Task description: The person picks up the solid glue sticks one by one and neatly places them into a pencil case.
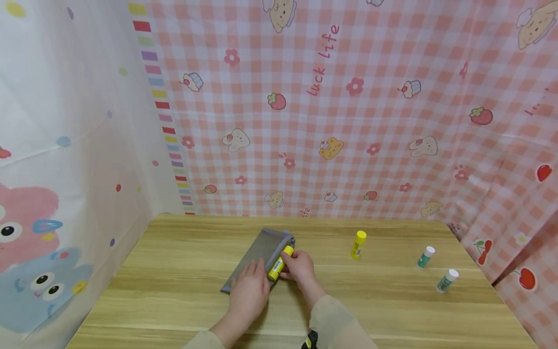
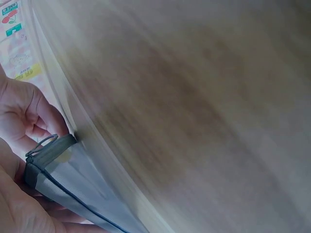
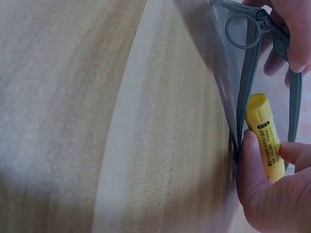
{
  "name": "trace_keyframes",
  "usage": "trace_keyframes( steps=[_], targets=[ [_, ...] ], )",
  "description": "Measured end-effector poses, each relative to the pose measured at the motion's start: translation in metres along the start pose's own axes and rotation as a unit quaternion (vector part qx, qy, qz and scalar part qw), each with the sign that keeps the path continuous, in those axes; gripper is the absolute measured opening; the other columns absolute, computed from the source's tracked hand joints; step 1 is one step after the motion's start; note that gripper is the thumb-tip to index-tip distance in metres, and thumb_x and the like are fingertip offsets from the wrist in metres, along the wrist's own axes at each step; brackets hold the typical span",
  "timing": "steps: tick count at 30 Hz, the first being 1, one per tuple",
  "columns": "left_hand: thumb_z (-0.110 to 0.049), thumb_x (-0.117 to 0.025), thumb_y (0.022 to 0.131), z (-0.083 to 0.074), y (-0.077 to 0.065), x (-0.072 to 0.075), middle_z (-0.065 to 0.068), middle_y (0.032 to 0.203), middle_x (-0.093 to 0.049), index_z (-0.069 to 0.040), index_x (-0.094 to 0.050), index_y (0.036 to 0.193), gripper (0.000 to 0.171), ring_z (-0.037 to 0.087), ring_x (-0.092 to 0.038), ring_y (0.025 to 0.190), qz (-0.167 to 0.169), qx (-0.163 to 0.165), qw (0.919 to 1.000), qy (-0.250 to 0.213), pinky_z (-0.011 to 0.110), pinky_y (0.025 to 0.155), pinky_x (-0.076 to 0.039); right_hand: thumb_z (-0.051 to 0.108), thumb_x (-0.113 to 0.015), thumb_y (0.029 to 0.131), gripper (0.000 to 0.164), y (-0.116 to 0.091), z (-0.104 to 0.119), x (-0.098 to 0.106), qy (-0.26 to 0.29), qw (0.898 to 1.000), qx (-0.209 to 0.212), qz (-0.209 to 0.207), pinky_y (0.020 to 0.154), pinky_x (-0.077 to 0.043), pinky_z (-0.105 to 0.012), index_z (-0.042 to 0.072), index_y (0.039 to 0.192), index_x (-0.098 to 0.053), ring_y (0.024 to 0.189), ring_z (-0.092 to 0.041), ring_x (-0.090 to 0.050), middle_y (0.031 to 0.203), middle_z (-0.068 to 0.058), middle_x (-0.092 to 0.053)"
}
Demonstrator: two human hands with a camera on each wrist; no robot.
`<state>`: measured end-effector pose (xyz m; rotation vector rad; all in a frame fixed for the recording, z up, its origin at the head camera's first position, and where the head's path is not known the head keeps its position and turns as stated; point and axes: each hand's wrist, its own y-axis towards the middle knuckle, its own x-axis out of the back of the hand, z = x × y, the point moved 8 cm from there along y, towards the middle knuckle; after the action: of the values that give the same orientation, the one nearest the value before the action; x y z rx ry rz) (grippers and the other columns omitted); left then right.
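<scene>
A grey mesh zipper pouch (image 1: 257,252) lies slanted on the table, its zipped side parted in the right wrist view. My left hand (image 1: 250,291) holds it near one end, fingers over the mesh in the head view and thumb by the zipper edge in the right wrist view. Between thumb and fingers, my right hand (image 1: 300,267) pinches a yellow glue stick (image 3: 265,138) at the pouch's mouth, between the two zipper edges. A ring-shaped zipper pull (image 3: 243,31) hangs at the end of the zipper. In the left wrist view, both hands are partly cut off.
Another yellow glue stick (image 1: 359,245) stands right of the hands. Farther right are two white-capped green glue sticks, one behind (image 1: 426,257) and one nearer (image 1: 447,281). Pink checked cloth (image 1: 305,169) hangs behind the wooden table (image 1: 174,257).
</scene>
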<state>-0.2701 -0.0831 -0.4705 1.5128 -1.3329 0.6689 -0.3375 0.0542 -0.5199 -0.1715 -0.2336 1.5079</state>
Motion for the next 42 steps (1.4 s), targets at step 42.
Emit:
trace_keyframes(
  steps=[42],
  targets=[
    [-0.014, -0.054, 0.094, -0.001, -0.003, 0.002, 0.022, 0.125, -0.063, 0.001, -0.061, 0.129, 0.038, 0.043, -0.059, 0.116, -0.027, -0.016, 0.9995, 0.005, 0.072, 0.083, -0.045, 0.006, -0.062, 0.091, 0.043, -0.014, 0.01, 0.018, 0.036, 0.998, 0.047, 0.019, 0.075, -0.059, -0.041, -0.017, 0.125, -0.05, 0.081, -0.023, -0.068, 0.102, -0.026, -0.068]
  ],
)
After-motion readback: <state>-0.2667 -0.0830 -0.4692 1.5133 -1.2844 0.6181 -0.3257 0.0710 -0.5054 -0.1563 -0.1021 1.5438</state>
